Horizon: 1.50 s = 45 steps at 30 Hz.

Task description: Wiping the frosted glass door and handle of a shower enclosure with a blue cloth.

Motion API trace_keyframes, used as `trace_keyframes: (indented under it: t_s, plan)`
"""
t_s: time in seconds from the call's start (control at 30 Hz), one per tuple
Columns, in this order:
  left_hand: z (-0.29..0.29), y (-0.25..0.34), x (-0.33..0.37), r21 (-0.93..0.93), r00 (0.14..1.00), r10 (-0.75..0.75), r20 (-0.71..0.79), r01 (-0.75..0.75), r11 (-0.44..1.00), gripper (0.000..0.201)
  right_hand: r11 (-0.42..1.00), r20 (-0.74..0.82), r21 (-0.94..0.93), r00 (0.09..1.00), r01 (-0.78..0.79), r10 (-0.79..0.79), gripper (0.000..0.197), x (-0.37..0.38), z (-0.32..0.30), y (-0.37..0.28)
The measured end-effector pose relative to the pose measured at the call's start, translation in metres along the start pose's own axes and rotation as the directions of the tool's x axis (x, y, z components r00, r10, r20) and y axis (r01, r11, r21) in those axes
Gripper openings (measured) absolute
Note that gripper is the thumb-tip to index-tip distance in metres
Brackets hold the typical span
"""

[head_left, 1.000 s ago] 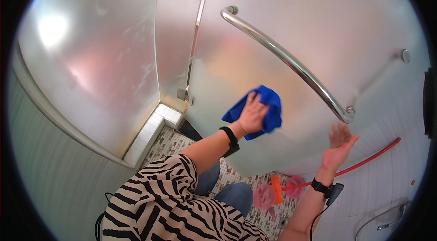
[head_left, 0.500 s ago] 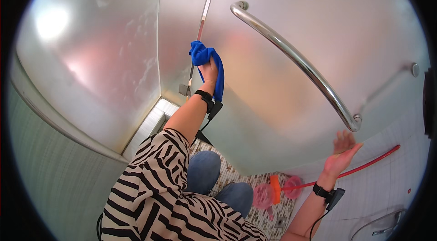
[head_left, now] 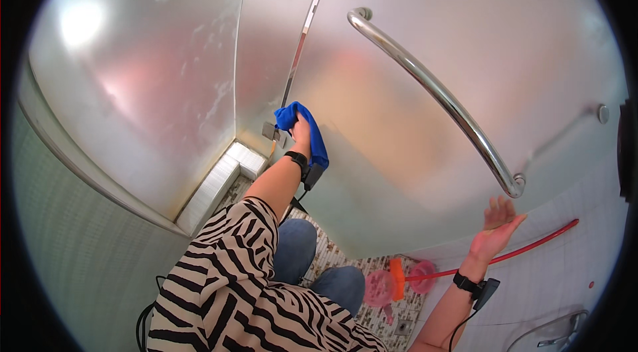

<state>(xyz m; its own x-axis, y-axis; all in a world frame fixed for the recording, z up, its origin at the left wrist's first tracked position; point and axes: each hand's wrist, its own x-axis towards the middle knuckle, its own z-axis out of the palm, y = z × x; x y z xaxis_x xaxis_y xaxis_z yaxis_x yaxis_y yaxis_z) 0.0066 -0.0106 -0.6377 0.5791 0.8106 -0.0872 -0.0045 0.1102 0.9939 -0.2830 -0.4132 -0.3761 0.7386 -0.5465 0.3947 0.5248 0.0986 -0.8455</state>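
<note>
Head-worn fisheye, close, facing down toward glass door (head_left: pixel 392 143).

Bathroom shower area: frosted glass door (head_left: pixel 392 199), mosaic floor (head_left: pixel 325 251), drain (head_left: pixel 403 327).

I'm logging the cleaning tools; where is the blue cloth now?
Head view, left of centre: the blue cloth is in the left hand, beside the metal hinge.

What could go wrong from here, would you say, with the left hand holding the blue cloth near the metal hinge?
The blue cloth might snag on the metal hinge, since the left hand holds it close by.
That hand might also get pinched if the frosted glass door swung, as it is near the strip along the door's edge.
The right knee might bump the round pink container on the floor nearby.
</note>
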Motion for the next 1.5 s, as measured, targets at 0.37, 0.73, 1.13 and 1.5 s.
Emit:
trace_keyframes:
  t_s: [0.37, 0.73, 1.13, 1.5]
  plan:
    - [-0.011, 0.055, -0.054, 0.007, 0.931, 0.362, 0.054, -0.363, 0.932, 0.054, 0.998, 0.024, -0.037, 0.999, 0.047, -0.046, 0.056, 0.001, -0.004, 0.003]
    - [-0.011, -0.003, 0.015, -0.003, 0.929, 0.32, -0.186, -0.326, 0.945, 0.054, 0.997, -0.071, -0.062, 0.996, 0.043, -0.048, 0.054, -0.005, 0.009, 0.002]
    - [-0.024, -0.015, -0.007, -0.002, 0.969, -0.234, -0.083, 0.234, 0.972, 0.069, 1.0, 0.05, -0.019, 0.999, 0.015, -0.014, 0.055, 0.001, 0.0, 0.005]
    - [-0.008, 0.045, -0.207, -0.122, 0.87, 0.488, 0.077, -0.477, 0.87, 0.045, 0.997, 0.021, -0.04, 0.998, 0.065, -0.064, 0.053, 0.004, -0.012, 0.004]
